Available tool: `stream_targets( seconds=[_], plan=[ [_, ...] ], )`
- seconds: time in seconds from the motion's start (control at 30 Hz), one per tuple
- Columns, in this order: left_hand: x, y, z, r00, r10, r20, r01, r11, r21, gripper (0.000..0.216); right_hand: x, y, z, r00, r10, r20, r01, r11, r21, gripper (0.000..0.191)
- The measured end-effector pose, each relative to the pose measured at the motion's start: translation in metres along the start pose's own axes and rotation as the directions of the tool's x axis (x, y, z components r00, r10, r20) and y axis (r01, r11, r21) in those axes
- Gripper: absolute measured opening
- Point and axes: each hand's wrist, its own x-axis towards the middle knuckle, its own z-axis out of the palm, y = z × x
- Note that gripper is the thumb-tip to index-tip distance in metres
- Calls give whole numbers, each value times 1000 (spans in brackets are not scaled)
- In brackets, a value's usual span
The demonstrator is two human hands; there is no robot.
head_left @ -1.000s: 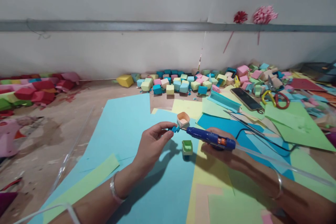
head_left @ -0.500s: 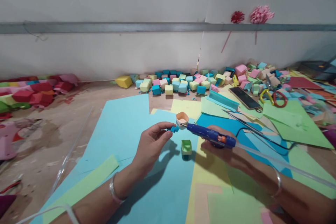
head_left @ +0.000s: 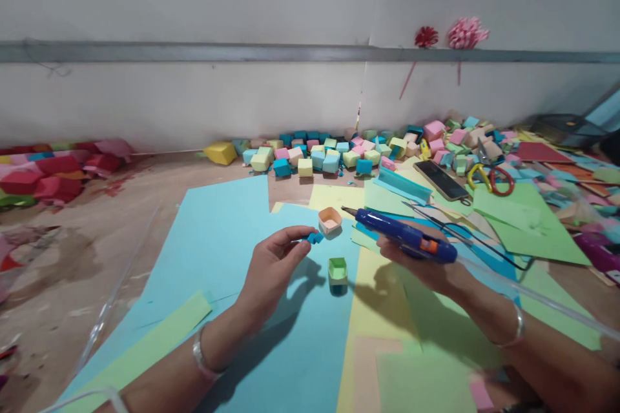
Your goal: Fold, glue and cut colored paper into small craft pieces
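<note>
My left hand [head_left: 274, 264] pinches a small blue paper piece [head_left: 314, 238] between thumb and fingertips, just above the light blue paper sheet [head_left: 227, 232]. My right hand [head_left: 421, 268] grips a blue glue gun [head_left: 404, 237], its nozzle pointing left and lifted clear of the piece. A clear glue stick [head_left: 542, 303] trails from the gun's back. A small peach paper box [head_left: 330, 220] sits open just beyond the blue piece. A small green paper box [head_left: 338, 268] lies below it on the sheet.
Several coloured paper cubes [head_left: 334, 151] are heaped along the wall. A phone [head_left: 440, 179] and scissors [head_left: 487, 174] lie on paper sheets at the right. The gun's black cord [head_left: 479, 242] loops rightward. Red and pink folded shapes [head_left: 58, 171] lie at the left. Paper flowers [head_left: 465, 34] hang on the wall.
My right hand has pulled the glue gun up and to the right, away from the blue piece. My left hand has kept its pinch on the piece.
</note>
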Motion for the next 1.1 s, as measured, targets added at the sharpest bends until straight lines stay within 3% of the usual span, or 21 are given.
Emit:
stream_targets(
  seconds=[0.1, 0.2, 0.33, 0.43, 0.53, 0.57, 0.63, 0.7, 0.73, 0.93, 1.03, 1.1],
  plan=[
    [3, -3, -2, 999, -20, -36, 20, 1000, -1, 21, -4, -7, -11, 988, -135, -76, 132, 990, -47, 14],
    [8, -8, -5, 992, -6, -124, 3, 1000, -24, 23, -7, -11, -19, 963, -139, -230, 133, 990, -40, 14],
    [15, -12, -7, 984, -18, -177, 9, 999, -50, 28, -1, -12, -38, 864, -200, -462, 202, 978, -46, 15],
    [16, -10, -8, 981, -67, -179, 73, 997, 24, 34, 8, 2, -71, 795, -162, -585, 22, 971, -239, 23],
    [18, -10, -10, 974, -81, -210, 109, 986, 126, 38, 5, 33, -121, 729, -206, -653, -151, 882, -446, 31],
    [19, -11, -11, 977, -82, -195, 115, 980, 161, 39, -1, 46, -139, 736, -221, -640, -237, 801, -550, 33],
    [22, -14, -12, 983, -82, -164, 107, 983, 151, 37, -18, 72, -171, 775, -126, -619, -444, 589, -675, 48],
    [23, -15, -11, 984, -88, -156, 114, 980, 165, 34, -37, 97, -191, 828, 2, -561, -507, 429, -747, 69],
    [23, -16, -9, 984, -89, -153, 114, 980, 162, 33, -45, 108, -197, 854, 53, -518, -495, 393, -775, 75],
    [18, -14, -4, 995, -56, -86, 54, 998, -20, 39, -71, 150, -204, 906, 186, -379, -420, 293, -859, 79],
    [14, -11, -1, 997, -46, -64, 39, 993, -108, 40, -64, 137, -198, 920, 181, -347, -383, 244, -891, 63],
    [9, -8, 3, 998, -45, -43, 38, 988, -147, 37, -53, 108, -180, 949, 115, -295, -316, 292, -903, 49]
  ],
)
